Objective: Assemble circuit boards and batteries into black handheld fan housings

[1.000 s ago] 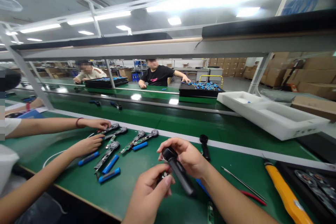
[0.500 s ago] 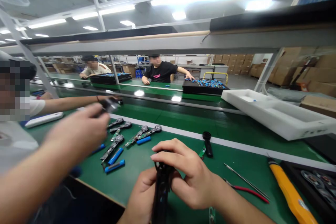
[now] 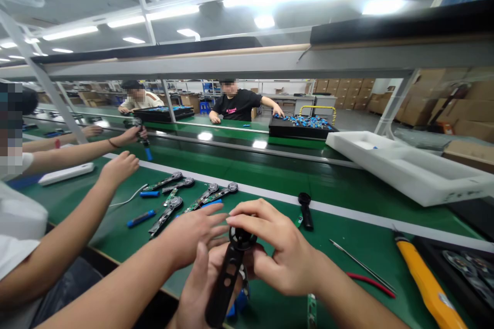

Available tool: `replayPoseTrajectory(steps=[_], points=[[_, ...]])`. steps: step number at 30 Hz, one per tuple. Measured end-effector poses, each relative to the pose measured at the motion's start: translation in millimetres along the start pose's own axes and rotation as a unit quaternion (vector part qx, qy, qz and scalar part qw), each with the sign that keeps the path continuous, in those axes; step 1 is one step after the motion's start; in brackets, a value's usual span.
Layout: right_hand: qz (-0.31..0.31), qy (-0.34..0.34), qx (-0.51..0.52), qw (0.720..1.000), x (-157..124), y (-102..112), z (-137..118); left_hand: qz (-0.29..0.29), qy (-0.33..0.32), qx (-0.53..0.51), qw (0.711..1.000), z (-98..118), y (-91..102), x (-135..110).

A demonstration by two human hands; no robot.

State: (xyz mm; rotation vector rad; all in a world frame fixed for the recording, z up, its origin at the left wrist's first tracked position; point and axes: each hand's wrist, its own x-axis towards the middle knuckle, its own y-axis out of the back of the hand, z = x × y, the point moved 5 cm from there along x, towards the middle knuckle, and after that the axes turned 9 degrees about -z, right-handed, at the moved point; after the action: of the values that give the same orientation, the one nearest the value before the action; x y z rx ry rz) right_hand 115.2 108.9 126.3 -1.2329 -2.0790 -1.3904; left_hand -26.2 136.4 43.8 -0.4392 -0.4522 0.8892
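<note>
Both hands work close together on a black plastic handle (image 3: 226,280), which tilts with its ring end up, probably so that end stays in view. The right hand (image 3: 280,252) curves its fingers over the ring, holding it in a firm, narrow grip. The left hand (image 3: 196,290) cups the handle from below, though the exact grip is partly hidden. A co-worker's hand (image 3: 195,231) reaches in from 9 o'clock, open and just beside the ring.

At 11 o'clock, metal arms with green circuit boards (image 3: 165,216) and blue sticks (image 3: 141,218) lie on the green bench (image 3: 100,231), seemingly spread out for easy picking. A second black handle (image 3: 305,212) sits at 1 o'clock. Thin steel tweezers (image 3: 363,272), red-handled pliers (image 3: 370,285) and a yellow tool (image 3: 428,288) lie at 3 o'clock, near the right hand's side. Beyond, a white foam tray (image 3: 409,169) rests at 2 o'clock.
</note>
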Motion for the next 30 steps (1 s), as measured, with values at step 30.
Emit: replayPoseTrajectory(steps=[30], points=[[0.162, -0.338, 0.284, 0.882, -81, -53, 60, 0.1, 0.034, 0.009, 0.994, -18, 5.2, -1]])
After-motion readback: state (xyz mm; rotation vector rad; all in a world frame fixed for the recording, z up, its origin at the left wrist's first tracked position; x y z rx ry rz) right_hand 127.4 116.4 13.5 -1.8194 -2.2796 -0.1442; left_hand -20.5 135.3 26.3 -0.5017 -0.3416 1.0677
